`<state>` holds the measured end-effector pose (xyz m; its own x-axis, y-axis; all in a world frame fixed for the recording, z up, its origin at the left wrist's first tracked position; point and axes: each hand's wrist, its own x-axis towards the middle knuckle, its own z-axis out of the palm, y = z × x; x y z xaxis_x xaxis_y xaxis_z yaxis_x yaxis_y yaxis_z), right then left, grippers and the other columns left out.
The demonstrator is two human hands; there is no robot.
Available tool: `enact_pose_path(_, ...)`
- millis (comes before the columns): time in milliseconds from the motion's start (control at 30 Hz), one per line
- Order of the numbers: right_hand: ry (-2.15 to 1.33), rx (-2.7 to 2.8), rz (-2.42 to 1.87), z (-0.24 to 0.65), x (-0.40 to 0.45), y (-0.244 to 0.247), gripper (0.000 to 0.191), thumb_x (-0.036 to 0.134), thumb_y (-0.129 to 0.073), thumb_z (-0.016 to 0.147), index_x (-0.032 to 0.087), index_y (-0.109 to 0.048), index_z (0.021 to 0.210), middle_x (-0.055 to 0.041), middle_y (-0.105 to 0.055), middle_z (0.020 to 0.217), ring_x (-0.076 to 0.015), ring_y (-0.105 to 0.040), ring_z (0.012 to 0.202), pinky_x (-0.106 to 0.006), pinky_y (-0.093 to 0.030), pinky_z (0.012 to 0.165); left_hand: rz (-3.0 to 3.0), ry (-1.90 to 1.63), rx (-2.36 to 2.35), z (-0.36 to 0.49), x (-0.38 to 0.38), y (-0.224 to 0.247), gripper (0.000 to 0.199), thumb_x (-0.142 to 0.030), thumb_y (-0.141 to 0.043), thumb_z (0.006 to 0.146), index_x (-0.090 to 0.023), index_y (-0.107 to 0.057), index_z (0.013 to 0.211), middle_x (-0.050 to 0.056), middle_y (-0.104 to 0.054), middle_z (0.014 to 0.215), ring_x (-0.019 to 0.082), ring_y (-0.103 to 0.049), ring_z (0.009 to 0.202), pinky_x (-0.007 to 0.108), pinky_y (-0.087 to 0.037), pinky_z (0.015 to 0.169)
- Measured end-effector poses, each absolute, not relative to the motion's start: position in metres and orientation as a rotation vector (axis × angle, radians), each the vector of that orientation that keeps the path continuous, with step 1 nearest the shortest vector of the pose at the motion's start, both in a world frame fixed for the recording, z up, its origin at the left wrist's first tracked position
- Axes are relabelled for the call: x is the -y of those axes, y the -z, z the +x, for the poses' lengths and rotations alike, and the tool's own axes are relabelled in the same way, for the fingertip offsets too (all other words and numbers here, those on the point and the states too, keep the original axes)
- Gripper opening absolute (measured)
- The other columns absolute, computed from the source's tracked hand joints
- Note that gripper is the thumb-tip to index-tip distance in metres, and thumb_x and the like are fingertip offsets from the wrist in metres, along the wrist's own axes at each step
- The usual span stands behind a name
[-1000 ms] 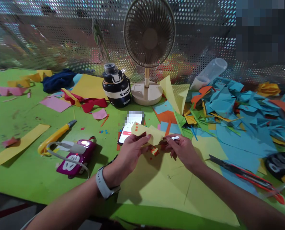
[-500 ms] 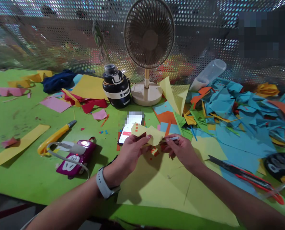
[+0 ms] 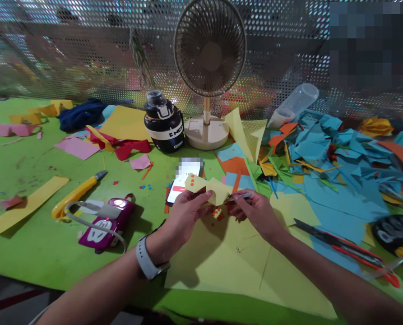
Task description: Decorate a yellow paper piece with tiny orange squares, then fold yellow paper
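My left hand (image 3: 183,216) pinches a folded piece of pale yellow paper (image 3: 219,191) with a few small red squares on its left part. My right hand (image 3: 257,212) grips a slim silver tool (image 3: 244,196), whose tip meets the paper's right edge; its exact kind is unclear. Just below the paper is a small red-and-yellow patterned piece (image 3: 217,214), between the two hands. Under both hands lies a large pale yellow sheet (image 3: 235,271). A lit phone (image 3: 189,174) rests behind my left hand, partly covered by the paper.
A fan (image 3: 207,132) and black bottle (image 3: 164,128) stand at the back. Blue paper pieces (image 3: 318,144) pile up at right, near a red-and-black utility knife (image 3: 350,250). At left lie a yellow-handled cutter (image 3: 81,192) and a purple device (image 3: 111,221) with a cable.
Both hands keep nearly the same pose, with the paper and silver tool still held. The whole view has shifted very slightly.
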<state>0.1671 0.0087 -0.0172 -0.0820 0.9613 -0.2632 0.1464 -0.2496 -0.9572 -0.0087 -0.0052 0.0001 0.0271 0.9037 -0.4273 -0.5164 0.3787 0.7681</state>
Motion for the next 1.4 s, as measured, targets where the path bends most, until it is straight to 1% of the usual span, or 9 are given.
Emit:
enact_pose_path(333, -1.414, 1.261, -1.436, 0.166, -0.007, 0.018, 0.029, 0.045, -0.066, 0.074, 0.017, -0.061, 0.082, 0.0006, -0.066, 0.058, -0.0144, -0.066, 0.053, -0.022, -0.05, 0.045, 0.448, -1.164, -1.045, -0.007, 0.005, -0.002, 0.019, -0.019, -0.079, 0.063, -0.016, -0.07, 0.079, 0.004, -0.072, 0.085, 0.015, -0.066, 0.072, 0.027, -0.055, 0.065)
enact_pose_path(533, -1.421, 1.24, -1.438, 0.165, -0.007, 0.017, 0.03, 0.046, -0.064, 0.074, 0.017, -0.061, 0.082, -0.0004, -0.067, 0.056, -0.0151, -0.067, 0.052, -0.022, -0.05, 0.044, 0.451, -1.167, -1.058, -0.008, 0.004, -0.001, 0.018, -0.019, -0.079, 0.064, -0.016, -0.07, 0.079, 0.005, -0.072, 0.087, 0.016, -0.066, 0.075, 0.027, -0.054, 0.066)
enact_pose_path(767, -1.396, 1.207, -1.452, 0.171, -0.009, 0.015, 0.029, 0.044, -0.064, 0.073, 0.017, -0.06, 0.081, -0.0019, -0.07, 0.058, -0.0157, -0.067, 0.05, -0.022, -0.05, 0.043, 0.445, -1.211, -1.05, -0.014, 0.002, 0.001, 0.019, -0.019, -0.079, 0.064, -0.018, -0.07, 0.081, 0.003, -0.071, 0.091, 0.016, -0.065, 0.082, 0.026, -0.054, 0.069)
enact_pose_path(967, -1.382, 1.221, -1.478, 0.172, -0.009, 0.014, 0.027, 0.043, -0.065, 0.072, 0.017, -0.061, 0.081, -0.0023, -0.07, 0.057, -0.0166, -0.068, 0.05, -0.022, -0.048, 0.041, 0.451, -1.195, -1.054, -0.014, 0.002, 0.006, 0.019, -0.02, -0.08, 0.063, -0.017, -0.069, 0.078, 0.005, -0.071, 0.092, 0.017, -0.066, 0.081, 0.029, -0.055, 0.068)
enact_pose_path(1200, -1.378, 1.248, -1.491, 0.168, -0.008, 0.014, 0.022, 0.039, -0.064, 0.075, 0.017, -0.061, 0.08, -0.0016, -0.07, 0.059, -0.0159, -0.068, 0.052, -0.021, -0.046, 0.042, 0.456, -1.174, -1.075, -0.012, 0.003, 0.005, 0.014, -0.02, -0.08, 0.064, -0.017, -0.068, 0.072, 0.005, -0.072, 0.093, 0.017, -0.066, 0.081, 0.027, -0.055, 0.068)
enact_pose_path(1267, -1.376, 1.257, -1.49, 0.168, -0.008, 0.015, 0.022, 0.039, -0.064, 0.075, 0.018, -0.061, 0.08, -0.0013, -0.069, 0.058, -0.0159, -0.068, 0.052, -0.02, -0.045, 0.042, 0.454, -1.168, -1.072, -0.013, 0.003, 0.003, 0.015, -0.019, -0.079, 0.064, -0.017, -0.069, 0.074, 0.005, -0.072, 0.092, 0.016, -0.067, 0.079, 0.027, -0.055, 0.067)
enact_pose_path(1400, -1.375, 1.278, -1.474, 0.169, -0.009, 0.018, 0.025, 0.042, -0.064, 0.075, 0.018, -0.062, 0.08, -0.0017, -0.069, 0.059, -0.0149, -0.065, 0.052, -0.022, -0.047, 0.043, 0.48, -1.143, -1.041, -0.013, 0.004, -0.004, 0.019, -0.021, -0.079, 0.064, -0.016, -0.07, 0.08, 0.006, -0.072, 0.09, 0.018, -0.067, 0.077, 0.031, -0.056, 0.069)
